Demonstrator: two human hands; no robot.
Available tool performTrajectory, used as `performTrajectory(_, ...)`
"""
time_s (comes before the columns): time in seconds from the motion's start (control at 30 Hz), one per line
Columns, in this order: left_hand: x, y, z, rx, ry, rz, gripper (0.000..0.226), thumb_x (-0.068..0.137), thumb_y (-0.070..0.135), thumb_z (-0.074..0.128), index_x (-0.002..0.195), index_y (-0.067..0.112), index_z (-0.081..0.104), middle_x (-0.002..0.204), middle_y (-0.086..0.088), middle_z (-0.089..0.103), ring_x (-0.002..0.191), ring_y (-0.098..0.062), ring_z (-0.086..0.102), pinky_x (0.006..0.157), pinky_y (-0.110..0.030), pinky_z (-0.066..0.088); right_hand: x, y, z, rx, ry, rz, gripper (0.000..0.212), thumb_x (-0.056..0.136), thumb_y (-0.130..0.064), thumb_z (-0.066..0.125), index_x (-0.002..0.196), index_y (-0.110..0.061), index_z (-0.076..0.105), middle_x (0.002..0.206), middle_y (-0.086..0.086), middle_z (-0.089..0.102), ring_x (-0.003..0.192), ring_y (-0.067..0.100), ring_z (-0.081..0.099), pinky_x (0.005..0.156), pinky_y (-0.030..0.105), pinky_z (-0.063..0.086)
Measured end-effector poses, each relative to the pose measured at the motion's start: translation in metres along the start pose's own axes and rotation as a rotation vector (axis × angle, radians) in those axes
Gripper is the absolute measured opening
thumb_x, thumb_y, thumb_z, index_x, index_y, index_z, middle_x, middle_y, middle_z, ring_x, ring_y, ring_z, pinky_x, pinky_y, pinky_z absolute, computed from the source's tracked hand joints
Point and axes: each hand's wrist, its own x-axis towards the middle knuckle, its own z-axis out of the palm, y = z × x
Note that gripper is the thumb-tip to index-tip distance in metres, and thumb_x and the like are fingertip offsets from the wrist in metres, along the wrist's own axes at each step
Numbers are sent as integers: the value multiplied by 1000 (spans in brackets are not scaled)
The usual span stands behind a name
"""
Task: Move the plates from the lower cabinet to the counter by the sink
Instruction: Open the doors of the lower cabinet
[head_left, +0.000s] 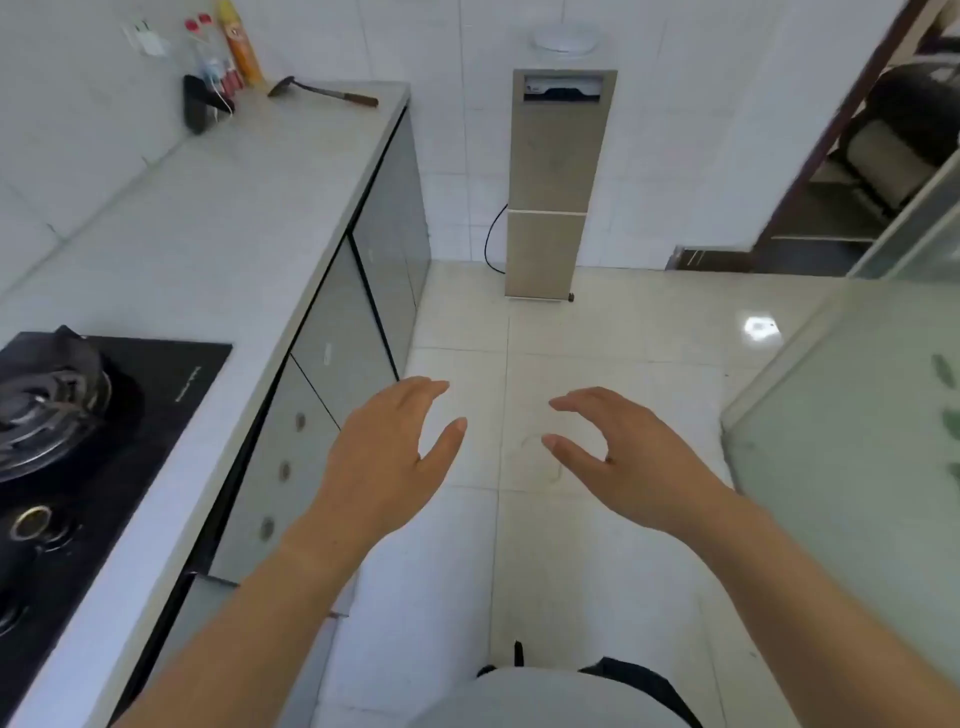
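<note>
Left hand and right hand are hovering open, empty, above the floor; plates are not showing, likely sitting behind cabinet doors below the worktop; grabbing too many at once is risking a drop

Bare hands: two, a left hand and a right hand, at 6 o'clock. Black glass gas hob: one, at 9 o'clock, with one dark cast-iron burner in sight and one brass-ringed control knob. Small round metal discs on the grey cabinet front: three, at 8 o'clock. Steel spatula with a wooden handle: one, at 11 o'clock. Orange spray can: one, at 11 o'clock. Tall beige floor-standing dispenser: one, between 12 and 1 o'clock.
</note>
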Motion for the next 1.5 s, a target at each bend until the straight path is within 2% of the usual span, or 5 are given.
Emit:
performTrajectory(0.23, 62, -49, -5, 42, 42, -135, 74, 80, 64, 18, 135, 22, 44, 139, 6, 47, 128, -10, 41, 100, -20, 25, 101, 4, 4, -1, -23, 7, 45, 91, -53, 43, 130, -31, 46, 132, -17, 47, 80, -1, 44, 77, 19, 34)
performTrajectory(0.83, 365, -80, 22, 77, 17, -336, 78, 75, 66, 12, 135, 25, 42, 135, 9, 49, 120, -11, 48, 100, -29, 37, 432, 84, -55, 2, -173, -170, 47, 88, -56, 44, 129, -32, 46, 133, -19, 46, 112, 5, 49, 90, 22, 38)
performTrajectory(1.27, 517, -207, -21, -3, 219, -534, 43, 93, 38, 45, 135, 25, 44, 136, 9, 50, 121, -10, 48, 87, -16, 29, 655, 23, -42, 3, -256, -343, 45, 89, -51, 46, 129, -30, 46, 133, -19, 47, 115, 2, 46, 96, 23, 38)
performTrajectory(1.4, 572, -240, -44, 12, 241, -530, 44, 93, 40, 44, 135, 26, 43, 136, 10, 50, 119, -10, 48, 85, -14, 27, 723, 0, -51, -63, -268, -389, 44, 90, -52, 44, 130, -31, 45, 134, -19, 44, 81, -6, 43, 83, 19, 34)
performTrajectory(1.5, 603, -261, -56, 50, 230, -521, 45, 94, 41, 44, 136, 26, 41, 138, 8, 48, 121, -12, 48, 88, -18, 30, 765, -12, -52, -89, -265, -410, 46, 91, -51, 44, 132, -28, 43, 136, -15, 43, 102, 0, 48, 88, 19, 34)
